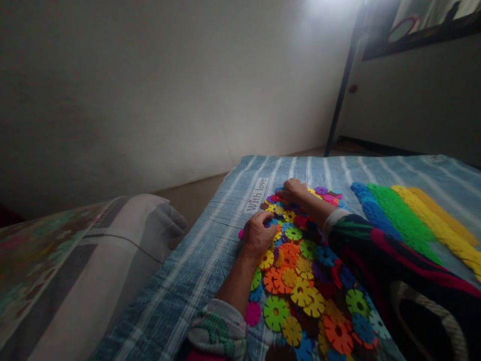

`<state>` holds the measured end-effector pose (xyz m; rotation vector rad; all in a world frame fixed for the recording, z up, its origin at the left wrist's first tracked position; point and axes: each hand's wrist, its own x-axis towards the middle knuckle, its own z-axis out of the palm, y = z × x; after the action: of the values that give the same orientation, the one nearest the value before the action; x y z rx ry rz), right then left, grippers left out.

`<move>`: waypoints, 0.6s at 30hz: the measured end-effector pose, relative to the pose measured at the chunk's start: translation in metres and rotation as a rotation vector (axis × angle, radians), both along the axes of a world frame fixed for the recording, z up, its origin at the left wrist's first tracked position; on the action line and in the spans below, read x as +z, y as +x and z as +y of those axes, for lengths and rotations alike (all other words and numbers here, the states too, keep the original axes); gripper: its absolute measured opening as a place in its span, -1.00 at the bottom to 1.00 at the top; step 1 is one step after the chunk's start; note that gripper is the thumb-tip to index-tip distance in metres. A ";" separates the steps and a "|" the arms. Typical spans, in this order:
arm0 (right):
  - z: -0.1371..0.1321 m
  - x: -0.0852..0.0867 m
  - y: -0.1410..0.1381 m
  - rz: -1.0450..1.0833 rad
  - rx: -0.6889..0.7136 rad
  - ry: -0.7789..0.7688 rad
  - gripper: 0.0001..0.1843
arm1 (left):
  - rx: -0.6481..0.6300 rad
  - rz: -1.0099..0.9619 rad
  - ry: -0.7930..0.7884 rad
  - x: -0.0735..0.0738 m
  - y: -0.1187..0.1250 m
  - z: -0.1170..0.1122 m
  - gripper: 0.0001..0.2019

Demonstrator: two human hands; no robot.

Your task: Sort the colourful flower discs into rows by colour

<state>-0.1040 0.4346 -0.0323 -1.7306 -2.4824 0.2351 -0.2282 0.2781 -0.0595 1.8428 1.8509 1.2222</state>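
Note:
A long heap of multicoloured slotted plastic discs [289, 255], flower-like with holes in their centres, lies on the blue striped bed cover [195, 281]. At the heap's left edge, my left hand [258, 234] has its fingers curved, with a gap between thumb and forefinger over the discs. My right hand [295, 191] reaches to the far end of the heap, fingers bent down among the discs. Its fingertips are hidden, so I cannot see whether a disc is between them.
To the right lie sorted rows of discs: a blue row [372, 208], a green row [404, 218], a yellow row [436, 223] and an orange-yellow row [447, 215]. A grey-and-white cloth bundle [112, 271] lies at left. Behind the bed stands a pale wall [169, 100].

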 end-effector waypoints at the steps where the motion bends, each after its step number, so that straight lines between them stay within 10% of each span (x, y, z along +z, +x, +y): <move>1: 0.001 0.000 -0.002 0.038 -0.024 -0.001 -0.52 | -0.002 0.000 0.005 0.000 0.000 0.000 -0.78; 10: -0.013 0.033 0.017 0.490 0.014 -0.010 -0.74 | 0.002 -0.005 0.003 -0.001 -0.001 0.002 -0.76; 18: -0.070 0.086 0.146 0.641 0.113 -0.212 -0.87 | 0.002 -0.052 -0.054 0.005 -0.006 0.009 -0.73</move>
<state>0.0415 0.3644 0.0538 -1.2906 -2.1207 0.9274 -0.2342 0.2870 -0.0548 1.7646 1.8396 1.1979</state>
